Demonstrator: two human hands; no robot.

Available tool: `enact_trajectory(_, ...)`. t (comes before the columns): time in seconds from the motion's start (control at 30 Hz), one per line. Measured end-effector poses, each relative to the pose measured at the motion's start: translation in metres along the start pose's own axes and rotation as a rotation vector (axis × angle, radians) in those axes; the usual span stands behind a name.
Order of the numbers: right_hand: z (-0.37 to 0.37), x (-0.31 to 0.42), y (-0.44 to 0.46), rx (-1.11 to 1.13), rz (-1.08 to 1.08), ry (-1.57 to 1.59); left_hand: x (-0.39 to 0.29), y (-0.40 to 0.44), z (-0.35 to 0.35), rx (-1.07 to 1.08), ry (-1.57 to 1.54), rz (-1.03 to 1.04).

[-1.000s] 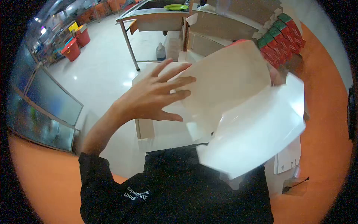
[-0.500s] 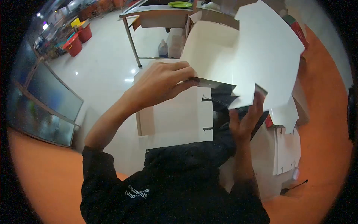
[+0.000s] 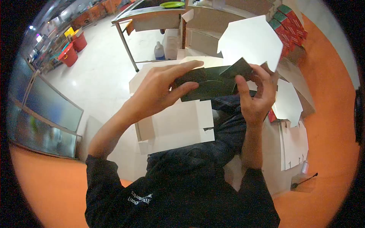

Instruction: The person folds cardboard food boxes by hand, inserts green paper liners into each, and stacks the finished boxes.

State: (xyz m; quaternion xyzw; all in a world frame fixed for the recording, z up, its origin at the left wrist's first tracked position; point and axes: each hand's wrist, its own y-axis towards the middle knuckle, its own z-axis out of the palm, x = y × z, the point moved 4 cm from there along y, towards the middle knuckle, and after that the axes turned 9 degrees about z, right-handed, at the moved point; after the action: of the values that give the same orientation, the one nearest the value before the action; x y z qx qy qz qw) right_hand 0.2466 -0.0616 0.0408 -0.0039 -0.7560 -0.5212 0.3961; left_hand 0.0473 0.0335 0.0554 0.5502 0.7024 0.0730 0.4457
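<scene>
A partly folded cardboard box (image 3: pixel 207 86), dark outside and white inside, is held up in front of me between both hands. My left hand (image 3: pixel 161 81) grips its left end, thumb low on the dark panel and fingers along the top edge. My right hand (image 3: pixel 260 95) pinches a dark corner flap (image 3: pixel 237 71) at the other end. Its white lid panel (image 3: pixel 251 41) stands up behind. Below, a white open cardboard tray (image 3: pixel 175 121) with slotted flaps lies by my lap, close under the left hand.
To the right are white cardboard blanks (image 3: pixel 294 146) and a loose white piece (image 3: pixel 288 100). Red-and-green packs (image 3: pixel 289 30) are stacked at back right. A metal-legged table (image 3: pixel 152 18) carries a green plate (image 3: pixel 172 5). Glass panels (image 3: pixel 49 106) stand at left; red buckets (image 3: pixel 68 56) sit farther off.
The box has tipped, so its dark side now faces me and the big white panel shows less. My left thumb has moved onto the dark panel; my right hand has risen slightly.
</scene>
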Motion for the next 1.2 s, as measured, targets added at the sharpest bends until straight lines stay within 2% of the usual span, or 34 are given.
enact_trajectory(0.07, 0.001, 0.005, -0.001, -0.113, -0.006, -0.049, -0.003, -0.001, 0.004, 0.003, 0.099, 0.085)
enact_trajectory(0.17, 0.003, 0.021, -0.001, 0.048, -0.099, -0.255, -0.009, 0.001, 0.005, 0.045, 0.180, 0.128)
enact_trajectory(0.2, 0.005, 0.027, -0.002, 0.096, -0.212, -0.333, -0.011, 0.002, 0.004, 0.065, 0.196, 0.130)
enact_trajectory(0.3, 0.007, 0.027, -0.003, 0.257, -0.143, -0.291, -0.014, 0.002, 0.005, 0.086, 0.164, 0.130)
enact_trajectory(0.4, 0.013, 0.027, -0.005, 0.432, -0.108, -0.244, -0.020, -0.001, 0.000, 0.019, 0.239, 0.167)
enact_trajectory(0.5, 0.023, 0.021, -0.018, 0.517, -0.116, -0.401, -0.018, -0.002, 0.002, -0.019, 0.193, 0.150)
enact_trajectory(0.6, 0.027, 0.008, -0.023, 0.451, -0.174, -0.374, -0.019, -0.004, 0.004, 0.039, 0.160, 0.159)
enact_trajectory(0.73, 0.000, -0.003, -0.008, 0.357, -0.136, -0.266, -0.019, 0.003, 0.002, -0.051, 0.189, 0.233)
enact_trajectory(0.87, -0.023, -0.012, -0.002, 0.422, -0.035, -0.153, 0.014, 0.005, 0.004, 0.120, 0.294, 0.061)
enact_trajectory(1.0, -0.026, -0.016, -0.010, 0.567, 0.210, -0.120, 0.014, 0.005, 0.022, 0.138, 0.413, 0.191)
enact_trajectory(1.1, -0.023, -0.021, -0.013, 0.556, 0.261, -0.157, -0.005, 0.009, 0.037, 0.185, 0.578, 0.307)
enact_trajectory(1.2, -0.029, -0.038, -0.012, 0.408, 0.185, -0.215, -0.009, 0.016, 0.042, 0.149, 0.558, 0.325)
